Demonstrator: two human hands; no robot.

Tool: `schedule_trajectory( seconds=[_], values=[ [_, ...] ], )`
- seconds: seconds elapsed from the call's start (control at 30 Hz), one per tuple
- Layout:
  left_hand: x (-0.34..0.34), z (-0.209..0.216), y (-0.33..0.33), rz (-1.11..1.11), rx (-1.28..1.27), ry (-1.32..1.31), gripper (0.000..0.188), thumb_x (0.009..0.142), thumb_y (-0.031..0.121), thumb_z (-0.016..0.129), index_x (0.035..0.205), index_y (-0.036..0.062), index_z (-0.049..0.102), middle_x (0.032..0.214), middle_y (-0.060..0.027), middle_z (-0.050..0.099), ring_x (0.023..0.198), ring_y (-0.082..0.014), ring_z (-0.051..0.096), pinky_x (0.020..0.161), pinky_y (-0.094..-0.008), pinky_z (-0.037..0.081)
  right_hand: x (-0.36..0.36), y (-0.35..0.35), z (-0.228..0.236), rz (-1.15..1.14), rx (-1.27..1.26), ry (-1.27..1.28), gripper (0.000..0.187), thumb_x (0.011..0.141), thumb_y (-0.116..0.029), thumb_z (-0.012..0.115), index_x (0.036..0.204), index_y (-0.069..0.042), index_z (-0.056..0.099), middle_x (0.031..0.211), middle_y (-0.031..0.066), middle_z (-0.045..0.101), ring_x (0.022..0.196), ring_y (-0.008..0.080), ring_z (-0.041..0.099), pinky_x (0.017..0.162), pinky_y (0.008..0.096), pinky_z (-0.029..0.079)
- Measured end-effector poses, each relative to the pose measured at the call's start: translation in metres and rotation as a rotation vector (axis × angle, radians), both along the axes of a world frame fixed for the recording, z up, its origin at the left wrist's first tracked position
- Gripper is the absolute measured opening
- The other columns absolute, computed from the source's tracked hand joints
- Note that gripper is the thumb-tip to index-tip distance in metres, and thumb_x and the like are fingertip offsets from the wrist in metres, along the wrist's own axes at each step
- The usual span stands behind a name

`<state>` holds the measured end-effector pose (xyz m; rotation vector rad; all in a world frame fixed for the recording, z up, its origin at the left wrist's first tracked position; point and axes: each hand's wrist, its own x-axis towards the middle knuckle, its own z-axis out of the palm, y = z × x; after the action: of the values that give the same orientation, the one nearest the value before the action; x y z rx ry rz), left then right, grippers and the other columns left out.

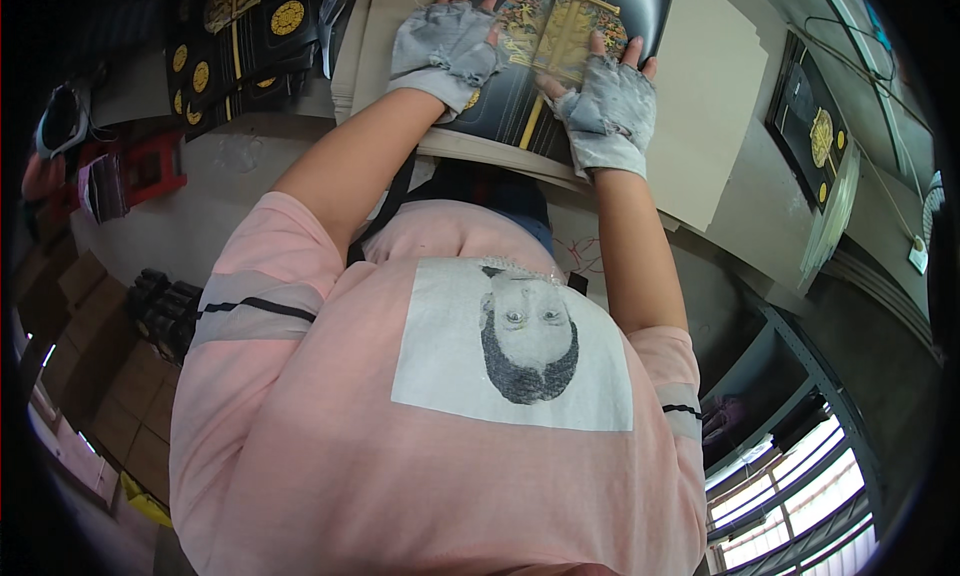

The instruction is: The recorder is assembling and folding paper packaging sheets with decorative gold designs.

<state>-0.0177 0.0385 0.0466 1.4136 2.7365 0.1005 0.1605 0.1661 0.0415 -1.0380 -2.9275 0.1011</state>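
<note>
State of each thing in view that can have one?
Left hand in grey fabric fingerless glove: open, palm down
Right hand in matching glove: open, palm down
Glossy black sheet with gold print: flat, print up
Beige sheets: flat beneath it
Black, gold-printed pieces at left: overlapping

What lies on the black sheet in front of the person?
The left hand and right hand, in grey gloves, lie over the black sheet. Gold pattern shows between them; any print beneath the hands is covered and cannot be seen.
</note>
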Motion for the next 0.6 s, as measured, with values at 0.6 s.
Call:
schedule_trajectory(
  seconds=[0.6],
  values=[
    [0.0,-0.002,0.002,-0.049,0.014,0.051,0.058,0.096,0.038,0.05,0.14,0.0007,0.06,0.147,-0.0258,0.056,0.142,-0.0354,0.049,0.12,-0.0431,0.037,0.0,-0.002,-0.006,-0.036,0.01,0.003,0.099,0.073,-0.08,0.071,0.153,-0.026,0.05,0.165,0.0253,0.032,0.151,0.0548,0.025,0.12,0.0549,0.032]
  ],
)
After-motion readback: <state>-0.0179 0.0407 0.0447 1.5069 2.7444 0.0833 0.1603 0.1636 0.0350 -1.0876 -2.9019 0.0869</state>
